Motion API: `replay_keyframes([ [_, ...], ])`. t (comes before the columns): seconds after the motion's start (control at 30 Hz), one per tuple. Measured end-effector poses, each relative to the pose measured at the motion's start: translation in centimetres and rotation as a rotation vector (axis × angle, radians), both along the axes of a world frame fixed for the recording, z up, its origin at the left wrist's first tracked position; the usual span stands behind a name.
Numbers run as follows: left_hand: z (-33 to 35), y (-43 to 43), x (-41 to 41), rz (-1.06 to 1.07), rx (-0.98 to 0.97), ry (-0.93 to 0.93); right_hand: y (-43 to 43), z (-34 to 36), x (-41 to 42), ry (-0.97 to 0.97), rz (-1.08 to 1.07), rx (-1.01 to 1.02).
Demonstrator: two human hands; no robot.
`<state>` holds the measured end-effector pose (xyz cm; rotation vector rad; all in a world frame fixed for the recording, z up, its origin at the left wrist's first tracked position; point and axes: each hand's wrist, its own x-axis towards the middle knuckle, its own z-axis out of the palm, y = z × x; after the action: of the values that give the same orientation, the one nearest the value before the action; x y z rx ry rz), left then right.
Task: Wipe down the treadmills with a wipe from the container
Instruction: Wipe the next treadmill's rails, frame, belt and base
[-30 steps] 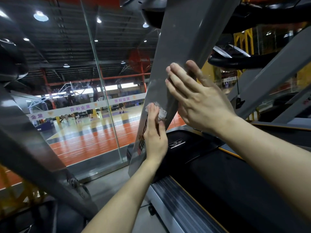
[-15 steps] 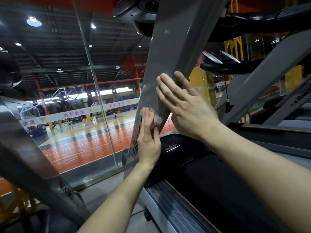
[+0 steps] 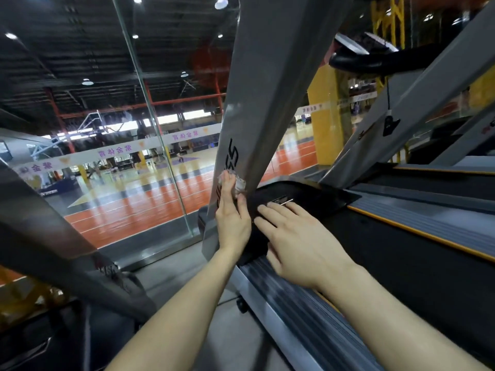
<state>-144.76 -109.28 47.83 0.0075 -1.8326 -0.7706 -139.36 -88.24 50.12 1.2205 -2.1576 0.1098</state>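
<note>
The treadmill's grey upright post [image 3: 257, 108] rises through the middle of the head view, with black lettering low on its face. My left hand [image 3: 232, 218] presses a crumpled white wipe [image 3: 235, 182] against the lower part of that post with straight fingers. My right hand [image 3: 297, 239] lies flat, fingers extended, on the black motor cover [image 3: 316, 196] at the post's foot. The black belt [image 3: 401, 258] runs to the right of the hand. The wipe container is not in view.
A glass wall [image 3: 150, 129] stands left of the post, with a sports court beyond it. Another treadmill's post [image 3: 53, 231] crosses the lower left. A second treadmill's upright [image 3: 417, 103] and deck [image 3: 442, 183] lie on the right. A safety clip [image 3: 389, 124] hangs on a cord.
My left hand slid the wipe down the post toward its base. My right hand left the post higher up and came down flat onto the black motor cover.
</note>
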Motion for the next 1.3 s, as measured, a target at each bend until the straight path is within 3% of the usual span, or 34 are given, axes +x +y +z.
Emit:
replay_keyframes([
  [0.2,-2.4,-2.3,-1.3,0.033,0.048,-0.043,-1.6,-7.9,-0.6,-0.337,-0.069,-0.07],
  [0.33,-2.1,-3.3,-1.4,0.02,0.019,-0.083,-1.8,-10.7,-0.6,-0.381,-0.1,-0.146],
  [0.6,-0.9,-3.6,0.1,0.021,-0.059,-0.133,-3.4,-10.0,-0.7,-0.42,-0.048,-0.168],
  [0.9,7.3,1.5,1.1,-0.142,-0.252,0.175,-2.9,-9.0,-1.4,-0.429,-0.049,-0.217],
  [1.0,6.0,0.4,0.4,-0.099,-0.129,0.119,-2.7,-8.8,-1.6,-0.409,-0.068,-0.212],
  [1.17,1.8,-4.7,-0.8,0.052,0.208,-0.223,-2.2,-8.8,-1.7,-0.397,-0.079,-0.196],
  [1.3,3.8,-4.3,0.2,-0.001,0.201,-0.179,-2.9,-8.9,-1.2,-0.384,-0.051,-0.158],
])
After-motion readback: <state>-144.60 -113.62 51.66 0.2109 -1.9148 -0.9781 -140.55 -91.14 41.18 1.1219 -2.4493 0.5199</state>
